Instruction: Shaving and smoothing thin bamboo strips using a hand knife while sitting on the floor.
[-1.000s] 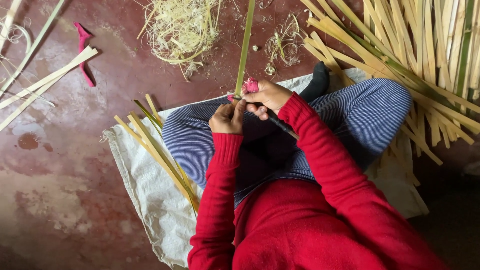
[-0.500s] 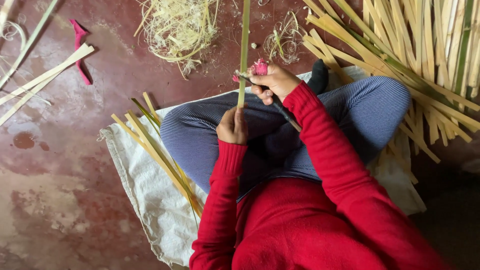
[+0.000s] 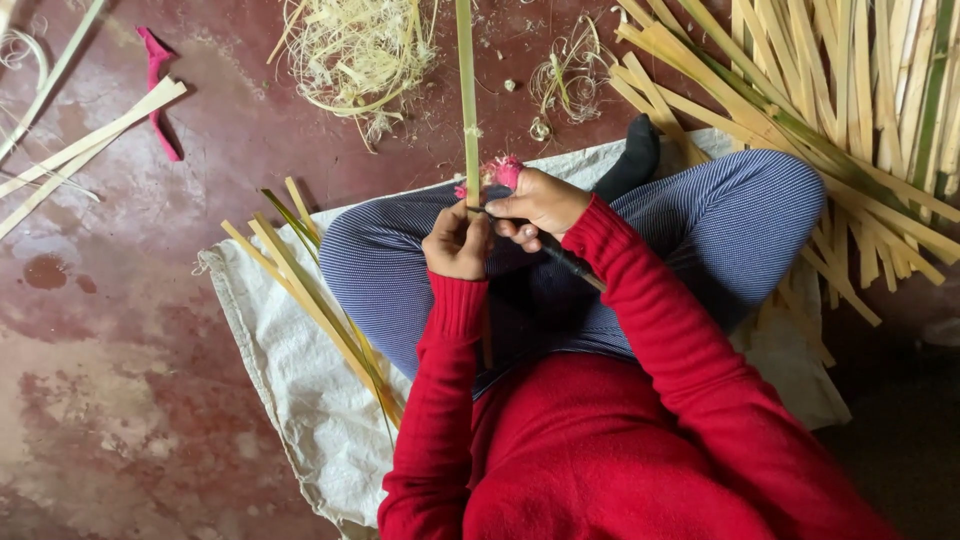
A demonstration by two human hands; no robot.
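I sit cross-legged in a red sweater and blue striped trousers on a pale sack (image 3: 280,370). My left hand (image 3: 457,243) grips a long green bamboo strip (image 3: 466,90) that runs straight away from me past the top edge. My right hand (image 3: 538,204), one finger wrapped in pink cloth, holds a dark-handled knife (image 3: 565,262) with its blade against the strip just above my left hand. Both hands sit close together over my lap.
A small bundle of split strips (image 3: 320,300) lies on the sack to my left. A big pile of bamboo strips (image 3: 850,120) fills the right side. Pale shavings (image 3: 355,50) lie ahead on the red floor, with a pink cloth scrap (image 3: 158,90) and loose strips (image 3: 90,140) at left.
The bamboo strip has slid toward me through my hands. My right hand with the knife first moved up the strip, then came back close to my left hand.
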